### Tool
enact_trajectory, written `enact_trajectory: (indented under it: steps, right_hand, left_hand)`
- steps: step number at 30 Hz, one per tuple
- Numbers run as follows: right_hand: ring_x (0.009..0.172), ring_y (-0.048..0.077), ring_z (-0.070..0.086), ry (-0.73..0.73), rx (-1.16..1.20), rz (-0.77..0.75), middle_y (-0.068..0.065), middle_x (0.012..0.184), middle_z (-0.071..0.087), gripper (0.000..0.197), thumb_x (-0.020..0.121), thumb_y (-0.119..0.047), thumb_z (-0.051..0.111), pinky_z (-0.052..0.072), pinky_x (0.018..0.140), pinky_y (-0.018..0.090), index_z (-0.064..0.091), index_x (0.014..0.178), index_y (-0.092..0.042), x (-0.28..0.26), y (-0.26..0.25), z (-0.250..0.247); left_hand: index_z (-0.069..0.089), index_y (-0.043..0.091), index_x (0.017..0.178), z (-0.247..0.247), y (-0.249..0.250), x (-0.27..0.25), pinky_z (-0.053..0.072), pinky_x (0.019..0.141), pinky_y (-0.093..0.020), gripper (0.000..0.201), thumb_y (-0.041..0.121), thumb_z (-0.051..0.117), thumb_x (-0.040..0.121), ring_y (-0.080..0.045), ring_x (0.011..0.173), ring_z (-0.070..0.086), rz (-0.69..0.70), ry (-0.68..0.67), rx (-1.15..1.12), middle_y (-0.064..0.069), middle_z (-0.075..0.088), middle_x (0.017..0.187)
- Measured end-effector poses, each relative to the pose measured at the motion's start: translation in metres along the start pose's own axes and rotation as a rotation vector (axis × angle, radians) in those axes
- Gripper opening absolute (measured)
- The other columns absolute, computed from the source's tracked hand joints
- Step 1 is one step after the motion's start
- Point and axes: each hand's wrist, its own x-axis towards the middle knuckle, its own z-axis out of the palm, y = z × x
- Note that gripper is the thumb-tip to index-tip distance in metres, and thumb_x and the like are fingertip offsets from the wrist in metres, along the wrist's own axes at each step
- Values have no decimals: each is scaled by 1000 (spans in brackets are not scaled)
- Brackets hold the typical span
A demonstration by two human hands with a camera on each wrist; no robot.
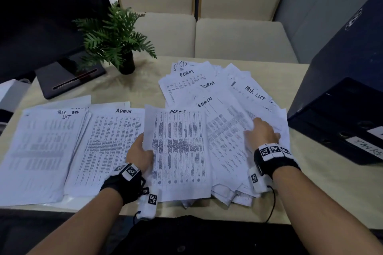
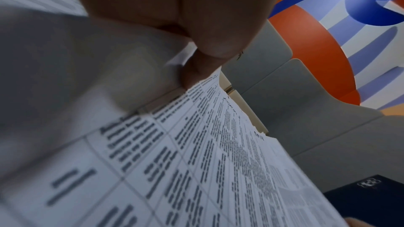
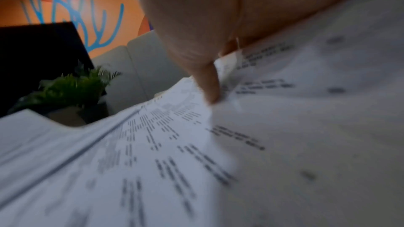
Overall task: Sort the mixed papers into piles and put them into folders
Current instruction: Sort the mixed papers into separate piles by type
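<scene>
My left hand (image 1: 139, 149) pinches the left edge of a printed sheet headed FORMS (image 1: 179, 147), lifted a little above the table; in the left wrist view the thumb (image 2: 215, 40) clamps that sheet (image 2: 196, 170). To its left lie two sorted piles, TASK LIST (image 1: 41, 151) and ADMIN (image 1: 107, 145). My right hand (image 1: 261, 133) rests on the mixed heap of papers (image 1: 223, 97), and a fingertip (image 3: 211, 92) presses on a sheet. Dark blue folders (image 1: 342, 114) stand at the right, one labelled TASKS (image 1: 369, 149).
A potted fern (image 1: 116, 39) and a dark monitor (image 1: 41, 16) on its base (image 1: 68, 78) stand at the back left of the beige table (image 1: 134, 89). Cream chairs (image 1: 238, 37) sit beyond the far edge. The folders block the right side.
</scene>
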Motion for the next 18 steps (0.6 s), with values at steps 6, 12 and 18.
enact_trajectory:
  steps: [6,12,18]
  right_hand:
    - [84,27,55,60,528,6,5,91,60,6,97,-15,48,38,67,30,53,94,-14,-21,-3,-11]
    - [94,29,62,180,826,-16,6,99,68,8,93,-13,56,49,84,37,62,97,-11,-59,-31,-1]
    - [85,20,67,-36,864,-29,-3,93,71,12,92,-11,58,52,73,31,65,93,-21,-104,-71,24]
  left_hand:
    - [46,19,136,-44,-30,9,44,72,-28,50,0,50,90,-22,85,57,-26,70,-2,-8,65,113]
    - [44,15,138,-80,-59,21,48,84,-33,54,-4,49,87,-23,92,58,-25,80,-58,-10,63,119]
    - [41,12,139,-90,-65,27,44,78,-28,54,-6,48,89,-21,89,56,20,-13,-57,-12,62,120]
